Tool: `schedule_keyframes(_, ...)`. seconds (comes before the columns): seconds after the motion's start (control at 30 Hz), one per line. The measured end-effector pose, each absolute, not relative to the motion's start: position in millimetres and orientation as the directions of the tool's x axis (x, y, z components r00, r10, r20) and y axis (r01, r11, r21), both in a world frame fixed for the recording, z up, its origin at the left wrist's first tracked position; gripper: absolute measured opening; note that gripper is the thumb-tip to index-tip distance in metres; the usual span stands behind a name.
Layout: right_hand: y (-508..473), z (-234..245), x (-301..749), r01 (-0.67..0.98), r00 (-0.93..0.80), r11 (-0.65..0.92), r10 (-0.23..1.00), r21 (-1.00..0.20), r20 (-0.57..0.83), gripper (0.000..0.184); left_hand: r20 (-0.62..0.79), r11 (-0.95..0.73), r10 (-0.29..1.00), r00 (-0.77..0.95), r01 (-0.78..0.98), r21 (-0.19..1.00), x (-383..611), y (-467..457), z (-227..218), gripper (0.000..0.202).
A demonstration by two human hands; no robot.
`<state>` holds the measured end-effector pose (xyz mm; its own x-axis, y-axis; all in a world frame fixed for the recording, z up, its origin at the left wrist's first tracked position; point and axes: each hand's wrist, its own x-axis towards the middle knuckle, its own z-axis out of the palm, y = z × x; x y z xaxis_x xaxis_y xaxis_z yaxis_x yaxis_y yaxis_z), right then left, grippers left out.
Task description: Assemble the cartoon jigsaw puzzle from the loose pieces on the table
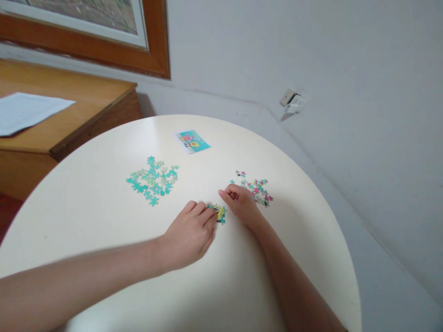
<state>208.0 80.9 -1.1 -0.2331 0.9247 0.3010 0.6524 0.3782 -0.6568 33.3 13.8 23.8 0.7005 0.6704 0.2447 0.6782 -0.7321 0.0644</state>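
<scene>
Teal puzzle pieces lie scattered left of the frame's centre; my left hand, lower centre, bends its fingers, pinch hidden; a picture card lies upper centre; the joined yellow patch, below centre, sits partly under those fingers; my right hand curls beside it, whether gripping I cannot tell; pink-mixed pieces lie right of centre

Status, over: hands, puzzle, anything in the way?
Left hand at the yellow puzzle patch, covering its left edge. Right hand curled at its far right, grip contents unclear. Loose pieces apart, in piles either side.
</scene>
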Motion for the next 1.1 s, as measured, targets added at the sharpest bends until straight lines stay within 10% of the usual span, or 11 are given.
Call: schedule_keyframes(1.1, 83.5, -1.9, 207.6, 0.642, -0.219, 0.354, 0.935, -0.680, 0.281, 0.033, 0.195, -0.738, 0.659, 0.726, 0.675, -0.020, 34.1, 6.9, 20.4, 0.034)
